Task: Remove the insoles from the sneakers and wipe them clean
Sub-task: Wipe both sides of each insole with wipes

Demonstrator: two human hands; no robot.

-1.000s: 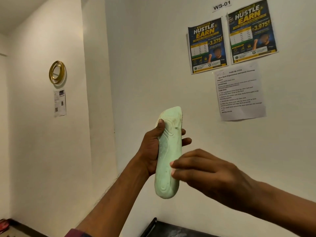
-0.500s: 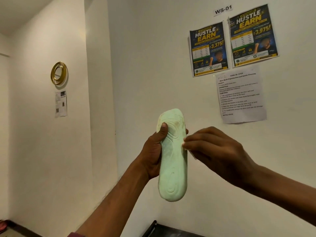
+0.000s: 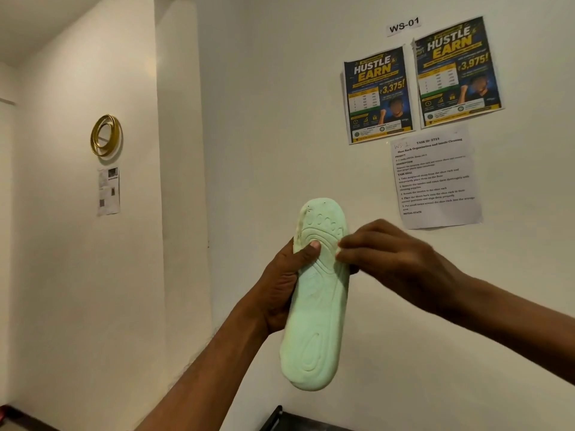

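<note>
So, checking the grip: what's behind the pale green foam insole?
The left hand cups the pale green foam insole from behind, thumb across the front; its fingers there are covered.

Your insole [image 3: 317,306] is pale mint green all over. It is moulded with curved ridges across the middle, a row of small ovals near the toe end and nested ovals at the heel, and it has a few dark specks. Behind it you see a cream wall [image 3: 264,119], two dark blue posters [image 3: 378,94] lettered in yellow and white, a white sheet [image 3: 435,178] of black print, and a gold ring [image 3: 105,135].
</note>
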